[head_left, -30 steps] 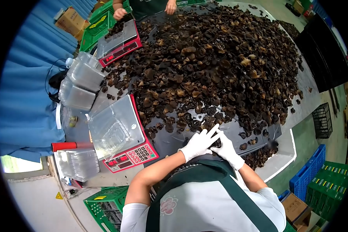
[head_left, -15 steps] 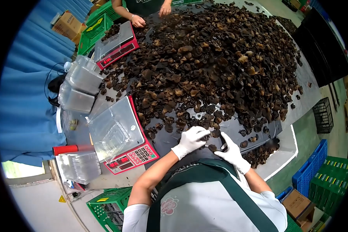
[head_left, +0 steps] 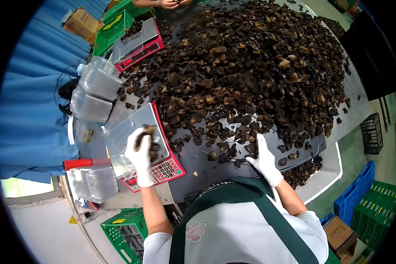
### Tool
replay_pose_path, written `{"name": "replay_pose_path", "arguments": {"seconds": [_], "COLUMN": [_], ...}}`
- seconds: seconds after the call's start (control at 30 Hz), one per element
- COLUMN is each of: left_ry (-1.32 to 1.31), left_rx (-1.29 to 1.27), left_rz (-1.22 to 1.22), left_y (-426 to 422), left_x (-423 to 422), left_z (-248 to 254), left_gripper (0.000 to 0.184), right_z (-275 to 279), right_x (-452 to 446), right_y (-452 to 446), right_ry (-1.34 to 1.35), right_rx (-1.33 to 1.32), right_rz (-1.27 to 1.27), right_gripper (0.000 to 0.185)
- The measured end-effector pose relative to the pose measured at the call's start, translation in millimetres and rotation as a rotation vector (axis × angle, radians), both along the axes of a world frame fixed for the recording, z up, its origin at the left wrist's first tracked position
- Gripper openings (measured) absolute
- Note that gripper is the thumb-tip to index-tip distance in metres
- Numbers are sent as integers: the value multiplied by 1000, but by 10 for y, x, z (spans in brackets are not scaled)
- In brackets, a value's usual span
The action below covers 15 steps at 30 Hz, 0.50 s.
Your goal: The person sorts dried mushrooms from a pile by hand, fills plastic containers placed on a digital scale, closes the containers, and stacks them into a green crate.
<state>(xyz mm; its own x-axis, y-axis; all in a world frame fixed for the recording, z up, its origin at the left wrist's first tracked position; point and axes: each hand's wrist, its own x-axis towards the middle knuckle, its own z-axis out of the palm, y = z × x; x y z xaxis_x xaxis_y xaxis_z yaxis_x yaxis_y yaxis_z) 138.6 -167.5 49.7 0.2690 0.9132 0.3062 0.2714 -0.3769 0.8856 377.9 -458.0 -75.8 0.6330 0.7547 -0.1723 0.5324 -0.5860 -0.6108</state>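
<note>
My left hand (head_left: 139,154), in a white glove, is over the near weighing scale (head_left: 126,127). Its fingers are curled around a few dark wood ear mushrooms (head_left: 153,152). A clear plastic tray on that scale is partly hidden by the hand. On the grey tabletop, my right hand (head_left: 265,162), also gloved in white, rests at the near edge of the large wood ear pile (head_left: 251,79). Its fingers are stretched out with the thumb apart, beside a few loose mushrooms (head_left: 228,155).
Stacked clear trays (head_left: 92,182) lie left of the near scale, with more clear containers (head_left: 97,86) behind. A second scale (head_left: 138,44) stands farther back, near another person's hands (head_left: 169,4). A white bin (head_left: 323,176) holds mushrooms at the right. Below left is a green crate (head_left: 125,233).
My left hand has moved left from the pile's edge to the near scale, carrying mushrooms. My right hand has shifted slightly, its fingers straighter. The other person's hands have come together farther back.
</note>
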Motion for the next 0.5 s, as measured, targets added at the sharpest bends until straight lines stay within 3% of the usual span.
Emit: {"name": "replay_pose_path", "arguments": {"seconds": [0.03,0.07,0.1,0.2,0.27,0.33,0.43,0.47,0.5], "left_ry": [109,-52,-139,79,441,660,791,789,867], "left_rx": [157,-85,-94,114,329,342,383,378,421], "left_rz": [64,116,117,140,89,5,-9,-4,38], "left_y": [172,309,312,666,699,604,503,482,422], "left_x": [-221,-463,-507,-980,-1094,-1047,-935,-906,-816], "left_z": [5,-23,93,-208,-305,-306,-263,-254,-171], "left_gripper": [22,24,26,29,36,42,51,51,55], "right_z": [-47,-93,-87,-147,-130,-57,35,88,94], "right_x": [42,88,138,257,283,227,32,-44,-114], "right_y": [35,79,140,344,471,609,759,792,820], "right_ry": [32,62,156,241,229,153,-32,117,80], "right_rx": [22,46,80,131,150,180,246,215,195], "right_rz": [-15,-30,-55,-60,-11,94,229,244,302], "right_gripper": [105,103,101,97,95,90,88,85,83]}}
